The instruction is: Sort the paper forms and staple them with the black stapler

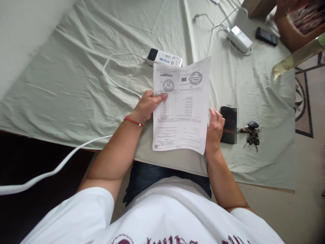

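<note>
A printed paper document (181, 112) with two round stamps is held up in front of me, over the table's near edge. My left hand (149, 105) grips its left edge, thumb on the printed face and fingers behind. At the right edge is my right hand (215, 130), partly covered by the paper. Its visible fingers are loosely bent and apart from each other; the thumb is hidden. No part of this hand lies on the front of the sheet. Just right of it lies a dark phone-like object (228, 125), partly pixelated, with a bunch of keys (252, 134) beside it.
A white power bank (165, 58) with a white cable lies behind the paper. Farther right are a white charger (240, 39) and a black phone (266, 36). Another person's arm (291, 30) rests at the far right. A pale green cloth (88, 84) covers the table.
</note>
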A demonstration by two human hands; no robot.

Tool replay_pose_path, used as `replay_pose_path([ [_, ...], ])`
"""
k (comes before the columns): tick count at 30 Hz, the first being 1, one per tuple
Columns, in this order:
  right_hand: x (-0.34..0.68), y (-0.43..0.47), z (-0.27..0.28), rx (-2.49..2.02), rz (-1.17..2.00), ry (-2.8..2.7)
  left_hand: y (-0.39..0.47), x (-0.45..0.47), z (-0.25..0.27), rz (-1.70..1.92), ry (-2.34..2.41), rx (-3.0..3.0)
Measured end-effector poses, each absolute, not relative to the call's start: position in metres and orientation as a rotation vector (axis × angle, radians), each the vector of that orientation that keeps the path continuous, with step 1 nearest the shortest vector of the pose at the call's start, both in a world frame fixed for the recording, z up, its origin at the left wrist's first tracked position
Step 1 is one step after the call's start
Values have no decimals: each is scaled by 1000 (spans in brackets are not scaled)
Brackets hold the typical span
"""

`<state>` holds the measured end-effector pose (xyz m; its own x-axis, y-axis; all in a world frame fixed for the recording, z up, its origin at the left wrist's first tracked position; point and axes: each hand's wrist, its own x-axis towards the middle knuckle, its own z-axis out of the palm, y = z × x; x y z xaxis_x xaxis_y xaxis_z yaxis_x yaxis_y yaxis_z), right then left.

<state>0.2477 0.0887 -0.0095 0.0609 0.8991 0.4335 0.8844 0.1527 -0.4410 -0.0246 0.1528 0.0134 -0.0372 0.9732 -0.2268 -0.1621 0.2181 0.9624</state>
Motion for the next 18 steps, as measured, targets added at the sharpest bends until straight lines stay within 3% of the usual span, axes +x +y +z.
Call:
replay_pose_path([
  [8,247,85,10,-1727,477,-1559,152,-27,18,1215,1180,872],
  [18,243,83,20,-1629,218,-1627,153,-26,18,1244,1209,884],
])
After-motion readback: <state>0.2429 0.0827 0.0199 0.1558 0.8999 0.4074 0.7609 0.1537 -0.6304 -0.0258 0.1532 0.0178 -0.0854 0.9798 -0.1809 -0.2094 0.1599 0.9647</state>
